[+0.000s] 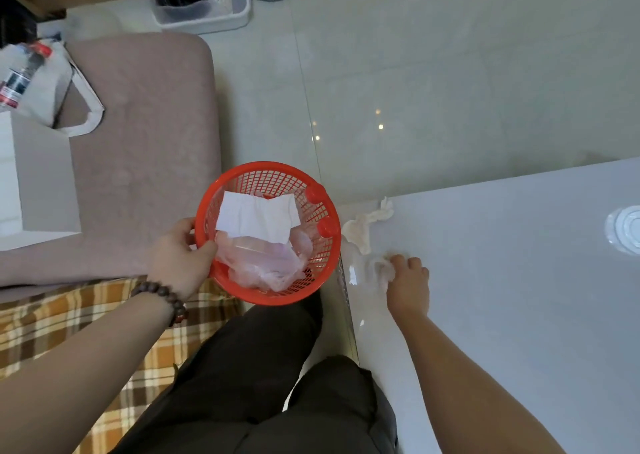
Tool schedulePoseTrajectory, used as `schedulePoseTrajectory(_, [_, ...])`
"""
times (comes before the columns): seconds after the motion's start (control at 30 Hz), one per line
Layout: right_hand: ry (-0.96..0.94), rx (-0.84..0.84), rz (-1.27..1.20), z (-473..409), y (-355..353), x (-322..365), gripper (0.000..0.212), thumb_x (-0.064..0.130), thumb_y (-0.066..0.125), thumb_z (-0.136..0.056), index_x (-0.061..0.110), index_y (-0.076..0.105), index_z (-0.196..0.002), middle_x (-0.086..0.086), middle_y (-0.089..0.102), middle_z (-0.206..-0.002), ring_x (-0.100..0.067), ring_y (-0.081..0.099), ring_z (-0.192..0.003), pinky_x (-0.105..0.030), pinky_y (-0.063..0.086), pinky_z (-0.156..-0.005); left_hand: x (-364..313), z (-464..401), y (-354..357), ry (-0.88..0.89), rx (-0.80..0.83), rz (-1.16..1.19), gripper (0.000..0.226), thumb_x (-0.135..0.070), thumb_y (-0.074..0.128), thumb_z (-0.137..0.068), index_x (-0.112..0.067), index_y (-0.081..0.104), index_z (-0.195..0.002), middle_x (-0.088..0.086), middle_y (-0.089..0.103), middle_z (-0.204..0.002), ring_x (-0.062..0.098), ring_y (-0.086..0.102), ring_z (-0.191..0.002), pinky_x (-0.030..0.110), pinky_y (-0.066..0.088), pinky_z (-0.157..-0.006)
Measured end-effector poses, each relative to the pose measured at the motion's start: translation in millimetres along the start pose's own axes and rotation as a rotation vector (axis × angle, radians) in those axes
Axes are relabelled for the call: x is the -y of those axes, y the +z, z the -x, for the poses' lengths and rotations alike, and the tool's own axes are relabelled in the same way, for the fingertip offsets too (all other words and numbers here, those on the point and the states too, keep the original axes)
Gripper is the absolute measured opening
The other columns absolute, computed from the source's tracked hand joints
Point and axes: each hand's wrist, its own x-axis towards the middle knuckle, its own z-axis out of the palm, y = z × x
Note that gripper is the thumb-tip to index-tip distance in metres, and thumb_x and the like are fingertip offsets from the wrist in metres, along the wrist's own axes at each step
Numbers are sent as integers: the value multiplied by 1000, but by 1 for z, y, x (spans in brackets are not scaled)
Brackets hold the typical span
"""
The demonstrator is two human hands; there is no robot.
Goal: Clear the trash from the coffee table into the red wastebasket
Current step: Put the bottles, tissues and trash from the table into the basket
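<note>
Head view is showing me my left hand (180,256) gripping the red wastebasket (268,232) rim beside the worktop (519,280) while my right hand (405,280) is pinching a crumpled tissue (381,268) at the edge, risking knocking the other tissue (363,226) floorward.

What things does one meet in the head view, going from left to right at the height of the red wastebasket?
White box → left hand gripping the rim → red wastebasket → crumpled tissue at the coffee table corner → right hand on a wad → glass object.
</note>
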Motion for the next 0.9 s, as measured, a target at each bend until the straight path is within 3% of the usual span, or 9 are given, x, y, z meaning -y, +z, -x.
schedulePoseTrajectory(0.17, [-107,-182,-293,12,-57,42,25,-4,49,-83,6,60,-105,-10,54,-105,-27,56,-91,-27,45,-71,-12,-2,1,38,-7,0,37,-20,59,-87,-16,53,-123,-2,61,-94,11,60,-70,25,50,-51])
schedulePoseTrajectory(0.27, [-264,-397,-491,33,-97,86,24,5,53,-83,8,61,-105,-5,51,-104,-14,50,-89,-8,33,-68,-19,0,3,49,29,55,32,-17,58,-88,-15,54,-120,-13,57,-80,10,61,-66,25,50,-50])
schedulePoseTrajectory(0.37, [-487,-527,-520,52,-115,128,23,18,62,-81,12,60,-103,-7,52,-106,-9,46,-92,-6,36,-71,-27,4,8,80,55,78,32,-18,57,-89,-19,51,-120,-12,57,-82,9,60,-68,27,52,-53])
schedulePoseTrajectory(0.47, [-608,-466,-366,59,-106,164,34,17,68,-80,15,57,-112,-14,51,-123,-25,48,-114,-30,46,-89,-32,9,15,111,71,108,31,-21,57,-88,-19,53,-119,-2,65,-94,12,63,-76,29,54,-61])
schedulePoseTrajectory(0.53, [-632,-349,-143,55,-91,180,43,32,56,-89,20,44,-128,-14,40,-140,-32,36,-131,-43,37,-107,-35,12,18,153,79,100,31,-21,56,-88,-18,55,-118,1,66,-98,14,64,-82,29,55,-65])
schedulePoseTrajectory(0.6, [-606,-186,137,47,-73,185,58,52,33,-94,25,19,-143,-11,17,-156,-32,11,-144,-46,17,-117,-39,18,20,177,90,106,33,-23,56,-88,-20,54,-121,-2,65,-100,12,64,-84,26,55,-66])
schedulePoseTrajectory(0.67, [-590,-49,250,38,-56,182,64,56,18,-95,25,2,-148,-8,0,-160,-29,-7,-146,-48,7,-118,-41,23,22,205,92,121,34,-21,58,-87,-21,55,-121,-5,65,-98,8,64,-83,23,55,-64])
schedulePoseTrajectory(0.8, [-599,50,247,33,-49,177,67,60,7,-91,27,-4,-149,-6,-4,-160,-27,-12,-145,-50,7,-117,-41,27,23,222,71,106,34,-19,58,-87,-24,55,-120,-14,61,-91,1,61,-77,20,54,-60])
schedulePoseTrajectory(0.9, [-638,-50,151,42,-64,176,69,63,3,-88,29,6,-147,-5,7,-159,-27,-1,-146,-48,10,-118,-34,21,21,163,88,96,35,-22,58,-88,-21,52,-122,-6,63,-99,10,63,-84,28,57,-66])
